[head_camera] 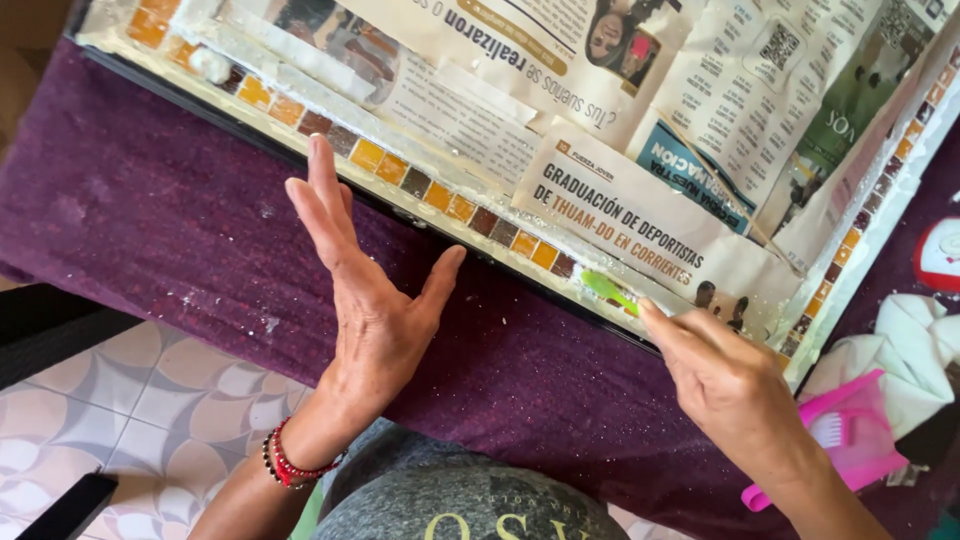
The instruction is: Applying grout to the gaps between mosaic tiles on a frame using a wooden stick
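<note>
Left hand spread flat, fingers splayed; right hand curled, fingertips pinched.

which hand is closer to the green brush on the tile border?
Right. The right hand grips the green brush at the mosaic tile border. The left hand is spread open over the purple cloth, well to the brush's left, not touching it.

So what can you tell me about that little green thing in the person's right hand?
The green tool is small, pale lime green and looks like plastic; only its rounded front end shows, so its full shape is hidden. The right hand pinches it by the rear, fingers extended along it. It lies nearly flat, its tip on the white grouted edge beside the row of orange and brown mosaic tiles bordering the newspaper-covered frame.
</note>
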